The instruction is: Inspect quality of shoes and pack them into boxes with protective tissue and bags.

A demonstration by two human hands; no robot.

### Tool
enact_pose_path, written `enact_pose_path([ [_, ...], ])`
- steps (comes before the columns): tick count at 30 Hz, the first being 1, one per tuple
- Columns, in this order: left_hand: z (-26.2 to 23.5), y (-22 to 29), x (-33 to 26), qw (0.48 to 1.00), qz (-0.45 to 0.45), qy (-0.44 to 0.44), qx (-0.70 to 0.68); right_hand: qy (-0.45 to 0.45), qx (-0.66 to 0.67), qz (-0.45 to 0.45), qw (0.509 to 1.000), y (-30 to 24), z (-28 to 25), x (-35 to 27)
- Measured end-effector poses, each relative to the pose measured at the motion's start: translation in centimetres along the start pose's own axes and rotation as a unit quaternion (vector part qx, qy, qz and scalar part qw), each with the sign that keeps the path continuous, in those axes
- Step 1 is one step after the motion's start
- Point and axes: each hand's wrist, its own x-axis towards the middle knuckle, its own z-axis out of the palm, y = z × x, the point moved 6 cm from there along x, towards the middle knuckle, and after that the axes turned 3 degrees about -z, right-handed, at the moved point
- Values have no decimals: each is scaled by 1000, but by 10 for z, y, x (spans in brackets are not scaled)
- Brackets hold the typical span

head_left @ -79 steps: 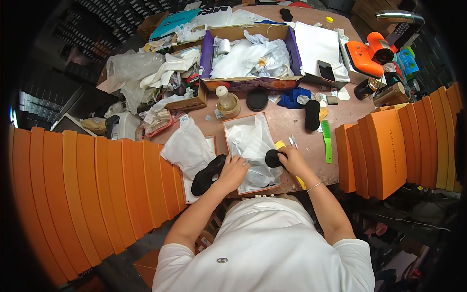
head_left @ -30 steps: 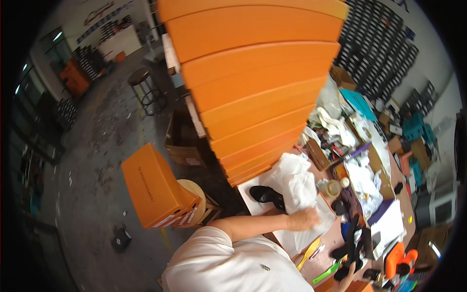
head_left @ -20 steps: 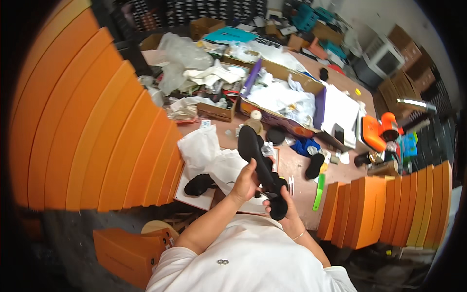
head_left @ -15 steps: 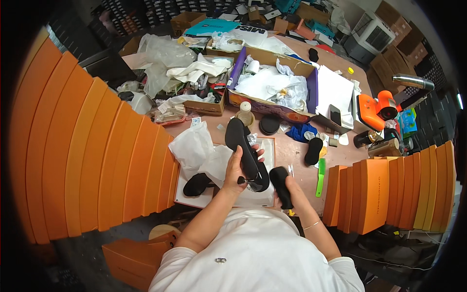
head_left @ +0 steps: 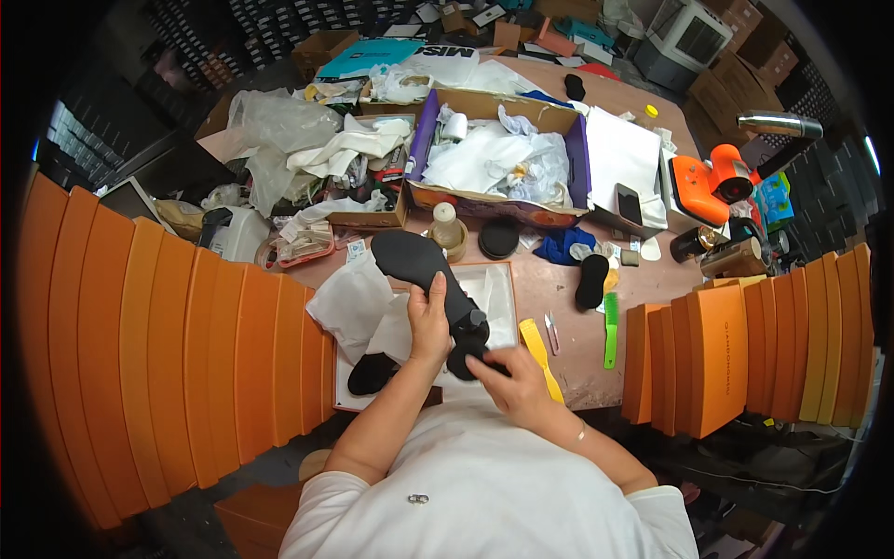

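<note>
My left hand (head_left: 428, 326) grips a black shoe (head_left: 410, 259) by its middle, its smooth dark sole turned up toward me. In the fingers of my right hand (head_left: 520, 387) is a black oval pad (head_left: 466, 359), held against the shoe's near end; exact contact is hard to make out. Under the raised shoe lies an open white shoebox (head_left: 511, 291) on the table. White tissue paper (head_left: 349, 303) spills over its left side, and a second black shoe (head_left: 372, 374) rests in its near left part.
Orange boxes (head_left: 200, 363) line up on the left, with more orange boxes (head_left: 717, 359) at right. A yellow brush (head_left: 540, 361), pink-handled snips (head_left: 551, 334), a green brush (head_left: 610, 331) and a black pad (head_left: 591, 282) lie right. Behind stands a purple carton (head_left: 503, 200) of paper.
The shoe has been turned so that its sole faces up. My right hand has moved left, bringing the pad to the shoe's near end. The yellow brush is now uncovered.
</note>
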Motion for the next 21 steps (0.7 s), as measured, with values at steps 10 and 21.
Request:
enact_pose_path([
  [10, 7, 22, -38, 949, -76, -220, 214, 75, 32, 129, 988, 41, -55, -7],
  [21, 3, -31, -78, 881, -99, -281, 368, 13, -3, 58, 998, 37, -7, 10],
])
